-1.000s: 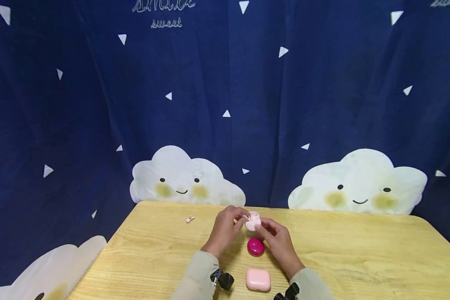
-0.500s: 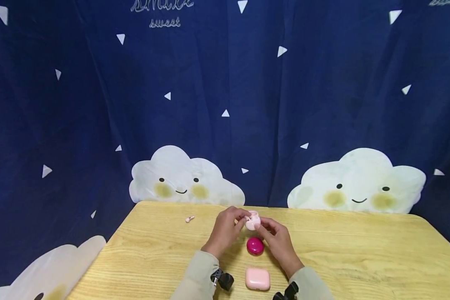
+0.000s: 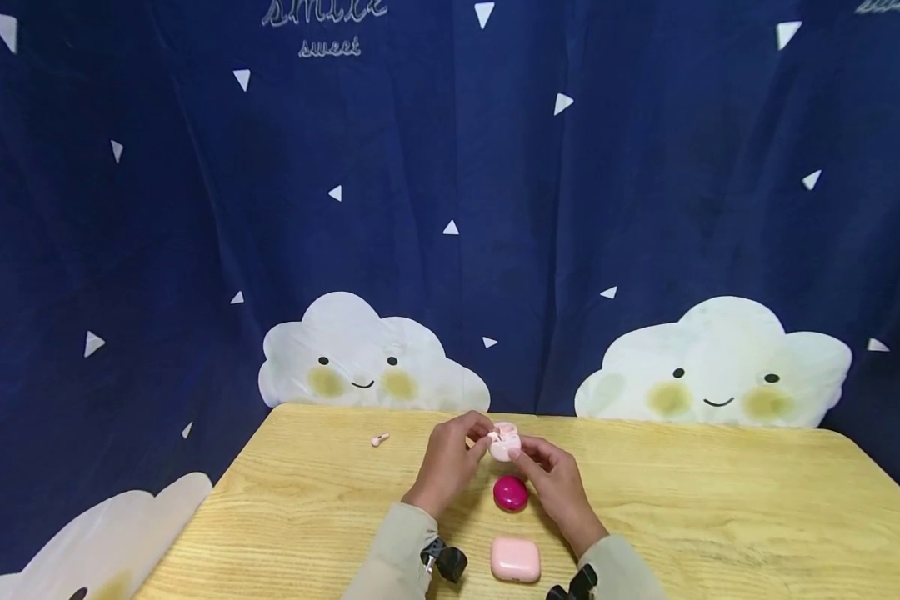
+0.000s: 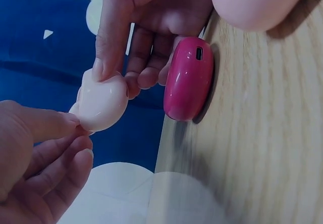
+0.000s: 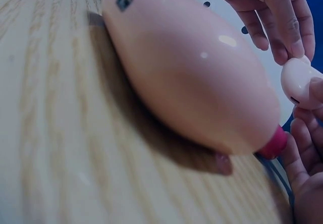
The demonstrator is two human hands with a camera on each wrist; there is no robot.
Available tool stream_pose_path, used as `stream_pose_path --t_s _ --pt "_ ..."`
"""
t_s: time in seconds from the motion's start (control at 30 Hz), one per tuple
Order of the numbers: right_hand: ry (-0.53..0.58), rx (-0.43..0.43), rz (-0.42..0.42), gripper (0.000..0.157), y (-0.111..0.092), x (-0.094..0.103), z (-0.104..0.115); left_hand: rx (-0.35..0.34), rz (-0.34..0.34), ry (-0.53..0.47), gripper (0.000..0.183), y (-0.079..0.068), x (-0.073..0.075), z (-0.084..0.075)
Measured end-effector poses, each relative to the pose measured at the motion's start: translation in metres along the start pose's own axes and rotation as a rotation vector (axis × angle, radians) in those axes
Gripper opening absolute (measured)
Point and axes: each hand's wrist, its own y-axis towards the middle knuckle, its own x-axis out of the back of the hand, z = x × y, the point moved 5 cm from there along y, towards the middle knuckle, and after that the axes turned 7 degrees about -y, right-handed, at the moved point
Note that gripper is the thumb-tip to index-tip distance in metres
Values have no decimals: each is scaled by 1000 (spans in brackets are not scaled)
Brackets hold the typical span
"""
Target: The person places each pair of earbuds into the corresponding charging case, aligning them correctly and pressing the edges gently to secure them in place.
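Note:
My right hand [image 3: 561, 483] grips a pale pink earbud case [image 3: 504, 450] by its lower right side, thumb across its face. The case is lifted off the table with its lid raised, as the head view shows. At its left edge, my left hand [image 3: 448, 460] pinches a small whitish earbud [image 3: 493, 436], mostly hidden by the fingertips. In the left wrist view, the left thumb [image 4: 55, 123] is right at the rim of the case. Another earbud [image 3: 378, 439] lies on the table to the left of both hands.
On the wooden table [image 3: 307, 500], a magenta rounded case [image 3: 510, 493] sits between the forearms, just below the held case. Nearer me is a larger pink case [image 3: 516, 559]. A dark blue curtain [image 3: 420, 150] with cloud prints hangs behind the table's far edge.
My left fingertips have drawn back very slightly to the left at the case, showing more of its opening. The right hand and the things on the table hold their places.

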Motion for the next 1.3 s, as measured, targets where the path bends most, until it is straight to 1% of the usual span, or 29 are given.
stream_pose_path --t_s 0.1,0.2,0.27,0.37,0.6,0.77,0.9,1.03,1.3 --pt "-9 -8 -2 30 1 0 0 1 -25 11 10 0 1 0" --pt "-4 -18 -2 29 1 0 -1 -20 -40 30 10 0 2 1" --pt "-5 -13 0 29 0 0 0 -38 -50 47 10 0 2 1" --pt "-9 1 -2 30 0 0 0 -47 -51 59 10 -1 2 1" --pt "-3 5 -8 30 0 0 1 -1 -13 71 6 0 5 2" --pt "1 -9 -3 29 1 0 1 14 -30 111 6 0 11 5" --pt "1 -12 -4 29 1 0 1 42 -53 145 7 1 21 12" --pt "-6 -8 -17 29 1 1 0 113 -79 155 6 0 34 23" --pt "-4 5 -31 28 1 1 -1 229 -181 178 8 -5 67 48"
